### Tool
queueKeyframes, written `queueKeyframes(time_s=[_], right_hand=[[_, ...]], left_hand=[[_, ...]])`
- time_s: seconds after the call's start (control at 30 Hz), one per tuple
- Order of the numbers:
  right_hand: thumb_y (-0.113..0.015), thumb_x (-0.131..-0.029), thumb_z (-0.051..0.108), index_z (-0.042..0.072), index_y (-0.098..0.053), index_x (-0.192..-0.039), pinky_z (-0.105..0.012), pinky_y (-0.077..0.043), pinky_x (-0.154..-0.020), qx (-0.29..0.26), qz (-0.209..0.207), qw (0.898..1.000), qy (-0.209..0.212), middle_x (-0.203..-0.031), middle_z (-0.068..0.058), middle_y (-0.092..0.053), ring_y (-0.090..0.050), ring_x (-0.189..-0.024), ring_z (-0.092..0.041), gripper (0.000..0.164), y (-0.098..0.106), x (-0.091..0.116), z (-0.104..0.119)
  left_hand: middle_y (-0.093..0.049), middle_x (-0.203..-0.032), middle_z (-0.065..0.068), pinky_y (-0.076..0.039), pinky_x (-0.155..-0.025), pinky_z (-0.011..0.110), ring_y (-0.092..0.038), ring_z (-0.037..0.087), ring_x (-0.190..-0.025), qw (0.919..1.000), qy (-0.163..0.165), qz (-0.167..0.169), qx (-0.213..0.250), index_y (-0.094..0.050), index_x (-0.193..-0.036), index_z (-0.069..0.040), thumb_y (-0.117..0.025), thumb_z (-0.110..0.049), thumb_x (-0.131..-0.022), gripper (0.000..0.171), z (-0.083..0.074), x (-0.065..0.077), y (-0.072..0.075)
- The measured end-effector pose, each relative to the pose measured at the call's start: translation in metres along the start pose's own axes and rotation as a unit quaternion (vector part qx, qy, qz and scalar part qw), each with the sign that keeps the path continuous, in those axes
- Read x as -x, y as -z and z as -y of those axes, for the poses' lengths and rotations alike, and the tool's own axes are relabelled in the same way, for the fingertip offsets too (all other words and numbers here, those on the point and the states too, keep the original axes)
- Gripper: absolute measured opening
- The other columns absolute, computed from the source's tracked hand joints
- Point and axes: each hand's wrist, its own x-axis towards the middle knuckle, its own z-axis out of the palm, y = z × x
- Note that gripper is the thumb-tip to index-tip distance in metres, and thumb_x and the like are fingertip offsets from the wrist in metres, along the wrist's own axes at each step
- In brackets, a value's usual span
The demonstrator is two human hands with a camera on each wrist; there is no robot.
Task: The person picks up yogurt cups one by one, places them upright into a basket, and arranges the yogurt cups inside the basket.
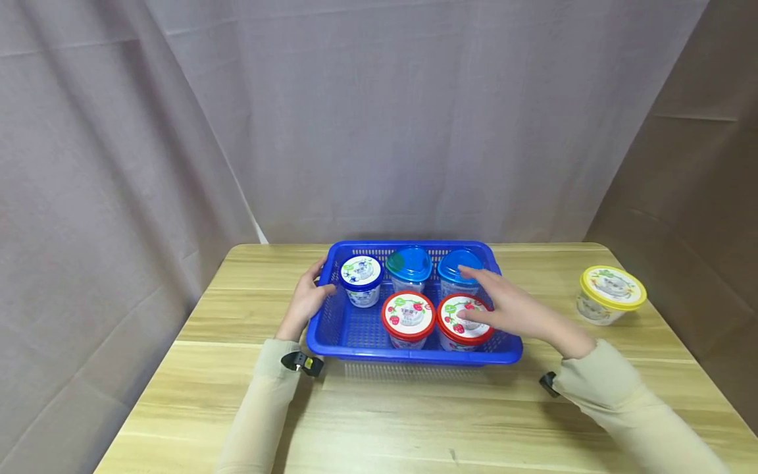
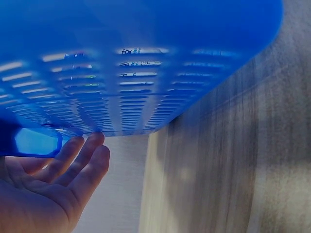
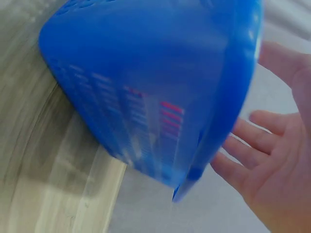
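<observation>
A blue plastic basket [image 1: 408,355] with slatted sides stands on the table. My left hand [image 1: 308,299] grips its left rim, thumb over the edge and fingers along the outer side; in the left wrist view the fingertips [image 2: 99,138] lie by the slats. Over the right end hovers my right hand [image 1: 515,309], fingers spread and holding nothing. Inside are a tub with a dark blue-rimmed lid [image 1: 362,271], two containers with translucent blue lids [image 1: 410,263] [image 1: 460,264], and two tubs with red-rimmed strawberry lids [image 1: 408,315] [image 1: 453,322].
A tub with a yellow-rimmed lid [image 1: 612,289] stands outside the basket, on the right of the wooden table [image 1: 391,421]. Grey curtain cloth [image 1: 379,131] hangs close behind the table and along its sides.
</observation>
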Motion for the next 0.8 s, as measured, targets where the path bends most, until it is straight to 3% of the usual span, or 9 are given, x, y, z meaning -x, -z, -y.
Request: queueKeyframes(time_s=[0.13,0.2,0.4,0.67,0.8], right_hand=[[-0.074,-0.091,0.038,0.002,-0.027,-0.157,-0.068,-0.03,-0.108,-0.02,-0.05,0.998,-0.013,-0.154,-0.026,-0.038,-0.031,-0.141,-0.05,0.089,0.009,0.009,-0.006],[-0.074,-0.091,0.035,0.004,-0.024,-0.158,-0.069,-0.03,-0.107,-0.026,-0.075,0.997,-0.019,-0.151,-0.026,-0.042,-0.033,-0.14,-0.05,0.089,0.014,0.014,-0.009],[-0.073,-0.092,0.033,0.002,-0.023,-0.158,-0.067,-0.035,-0.104,-0.043,-0.138,0.988,-0.056,-0.149,-0.026,-0.042,-0.04,-0.133,-0.052,0.088,0.019,0.036,-0.024],[-0.072,-0.093,0.032,0.003,-0.025,-0.159,-0.07,-0.036,-0.095,-0.023,-0.213,0.972,-0.102,-0.147,-0.029,-0.044,-0.044,-0.123,-0.056,0.085,0.021,0.069,-0.06],[-0.069,-0.095,0.034,0.003,-0.024,-0.159,-0.073,-0.03,-0.097,-0.021,-0.242,0.961,-0.133,-0.148,-0.031,-0.041,-0.038,-0.13,-0.056,0.084,0.023,0.086,-0.079]], left_hand=[[-0.053,-0.137,0.033,-0.051,-0.088,0.039,-0.06,0.042,-0.114,0.9999,-0.006,0.002,-0.008,-0.035,-0.152,0.007,-0.058,0.009,-0.077,0.079,-0.023,0.012,0.001],[-0.051,-0.139,0.033,-0.05,-0.09,0.042,-0.059,0.043,-0.116,1.0,-0.006,0.005,-0.006,-0.034,-0.153,0.006,-0.059,0.009,-0.078,0.079,-0.018,0.008,0.001],[-0.049,-0.143,0.03,-0.051,-0.092,0.045,-0.057,0.043,-0.12,0.9999,0.004,0.001,0.016,-0.035,-0.155,-0.001,-0.061,0.008,-0.079,0.082,0.018,-0.008,0.002],[-0.053,-0.14,0.026,-0.05,-0.093,0.045,-0.06,0.039,-0.115,0.9998,-0.009,-0.014,0.005,-0.038,-0.154,-0.002,-0.062,0.003,-0.077,0.081,0.023,-0.01,-0.001],[-0.053,-0.139,0.027,-0.05,-0.094,0.047,-0.06,0.04,-0.115,0.9997,-0.014,-0.018,-0.004,-0.038,-0.154,-0.002,-0.062,0.004,-0.077,0.081,0.022,-0.01,-0.002]])
